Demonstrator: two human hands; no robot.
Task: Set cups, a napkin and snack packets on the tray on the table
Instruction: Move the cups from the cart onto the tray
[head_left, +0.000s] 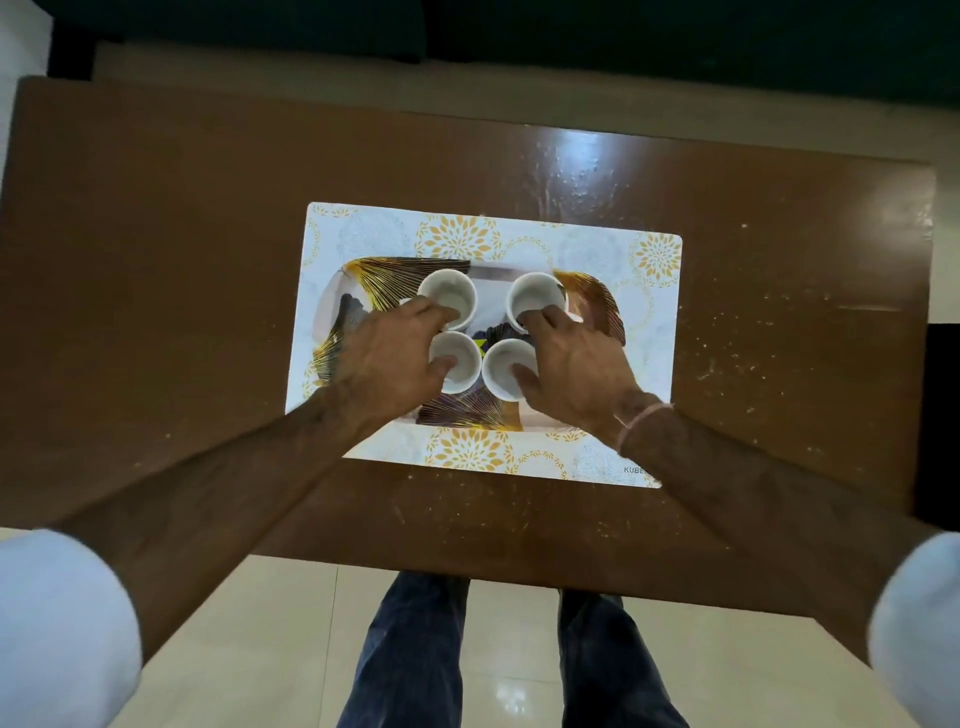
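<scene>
Several white cups stand on a tray (332, 291) with gold leaf patterns: a far left cup (448, 291), a far right cup (535, 293), a near left cup (462, 364) and a near right cup (504, 366). My left hand (384, 358) has fingers dipped inside the two left cups, pinching their rims. My right hand (576, 364) grips the two right cups the same way. A small yellow and dark packet (480, 343) shows between the cups. I cannot see a napkin.
The tray lies on a white placemat (597, 249) with gold flower prints, in the middle of a brown wooden table (182, 234). The table's near edge runs just above my legs. Pale floor tiles show below.
</scene>
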